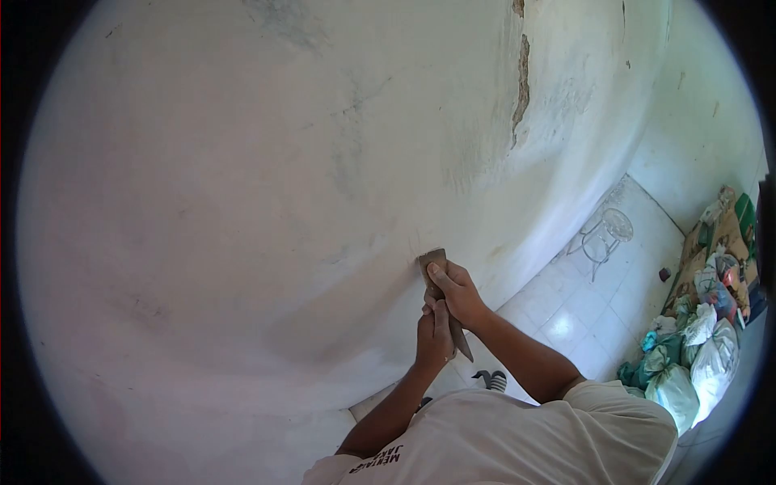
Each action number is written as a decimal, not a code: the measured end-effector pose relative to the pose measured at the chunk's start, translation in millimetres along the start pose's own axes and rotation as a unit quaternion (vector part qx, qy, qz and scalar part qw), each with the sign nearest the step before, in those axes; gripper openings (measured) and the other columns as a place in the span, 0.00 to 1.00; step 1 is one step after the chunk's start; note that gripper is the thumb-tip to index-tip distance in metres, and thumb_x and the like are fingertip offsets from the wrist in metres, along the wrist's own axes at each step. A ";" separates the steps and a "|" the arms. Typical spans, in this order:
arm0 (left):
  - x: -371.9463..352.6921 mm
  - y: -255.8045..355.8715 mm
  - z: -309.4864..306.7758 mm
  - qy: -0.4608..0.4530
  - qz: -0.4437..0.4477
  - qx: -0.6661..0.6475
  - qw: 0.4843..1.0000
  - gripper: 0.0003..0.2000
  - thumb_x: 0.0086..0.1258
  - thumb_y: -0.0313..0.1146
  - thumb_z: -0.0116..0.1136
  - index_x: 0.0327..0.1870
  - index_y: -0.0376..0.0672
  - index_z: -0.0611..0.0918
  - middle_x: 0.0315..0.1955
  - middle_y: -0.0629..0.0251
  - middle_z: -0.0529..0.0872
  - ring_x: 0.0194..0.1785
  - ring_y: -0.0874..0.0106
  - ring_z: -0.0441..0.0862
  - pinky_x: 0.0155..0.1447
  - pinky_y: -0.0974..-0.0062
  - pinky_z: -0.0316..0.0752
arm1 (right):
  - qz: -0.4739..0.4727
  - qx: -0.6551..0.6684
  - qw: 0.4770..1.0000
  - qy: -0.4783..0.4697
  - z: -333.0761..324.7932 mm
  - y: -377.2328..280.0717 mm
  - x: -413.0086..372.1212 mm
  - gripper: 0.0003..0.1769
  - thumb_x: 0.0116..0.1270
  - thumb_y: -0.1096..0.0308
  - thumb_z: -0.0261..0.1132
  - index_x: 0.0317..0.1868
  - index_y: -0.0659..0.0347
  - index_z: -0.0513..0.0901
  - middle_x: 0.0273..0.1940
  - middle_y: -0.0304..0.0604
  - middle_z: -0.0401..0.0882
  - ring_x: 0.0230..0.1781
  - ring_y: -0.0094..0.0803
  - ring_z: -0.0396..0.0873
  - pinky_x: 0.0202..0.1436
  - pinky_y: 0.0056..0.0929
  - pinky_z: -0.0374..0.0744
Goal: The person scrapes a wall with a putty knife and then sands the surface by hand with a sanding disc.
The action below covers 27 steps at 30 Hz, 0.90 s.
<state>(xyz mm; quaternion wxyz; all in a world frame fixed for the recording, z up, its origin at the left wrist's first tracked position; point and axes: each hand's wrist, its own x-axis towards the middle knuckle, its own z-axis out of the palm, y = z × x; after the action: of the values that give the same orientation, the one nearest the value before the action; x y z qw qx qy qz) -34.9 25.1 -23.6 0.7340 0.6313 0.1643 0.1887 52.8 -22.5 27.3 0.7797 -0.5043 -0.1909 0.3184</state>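
A flat metal scraper [434,257] has its broad end against the white wall [242,202], and its other end tapers to a point below my hands. My right hand [459,293] is closed around the upper part, thumb lying along the flat of the blade. Just below it, my left hand [436,338] is closed on the lower part of the same tool. The fingers behind the scraper are partly hidden. Faint scratches and grey patches mark the wall near the blade.
A long crack [523,81] with missing plaster runs down the wall at upper right. A stool [616,225] stands on the tiled floor [566,301] near the corner. Several filled plastic bags [672,392] and cardboard [731,230] are piled along the right side.
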 end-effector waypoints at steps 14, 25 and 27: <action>-5.4 20.2 2.4 -0.007 0.078 0.106 0.991 0.22 0.81 0.48 0.34 0.40 0.37 0.74 0.27 0.62 0.80 0.28 0.74 0.79 0.31 0.76 0.72 | 0.061 0.062 0.996 0.001 9.8 -19.9 -5.3 0.16 0.76 0.57 0.55 0.38 0.64 0.72 0.25 0.35 0.69 0.20 0.23 0.72 0.27 0.27 0.78; -2.8 20.6 3.3 -0.002 0.037 0.043 0.998 0.20 0.81 0.47 0.37 0.40 0.38 0.75 0.25 0.63 0.80 0.27 0.74 0.79 0.30 0.77 0.72 | 0.016 0.022 1.000 -0.003 9.5 -17.9 -4.9 0.17 0.76 0.56 0.54 0.38 0.64 0.72 0.23 0.34 0.69 0.20 0.22 0.71 0.28 0.27 0.78; -4.3 24.2 -0.6 0.005 0.063 0.094 0.994 0.21 0.81 0.46 0.37 0.42 0.37 0.75 0.25 0.62 0.80 0.28 0.73 0.79 0.32 0.77 0.72 | 0.027 0.062 0.998 -0.004 13.6 -17.8 -4.9 0.18 0.76 0.56 0.54 0.38 0.64 0.72 0.23 0.35 0.69 0.20 0.22 0.71 0.27 0.27 0.78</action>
<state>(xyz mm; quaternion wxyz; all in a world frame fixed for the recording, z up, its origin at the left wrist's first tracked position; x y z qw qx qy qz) -40.7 26.8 0.3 0.6571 0.7060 0.1450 0.2211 46.2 -22.0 49.3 0.7998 -0.4591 -0.1603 0.3519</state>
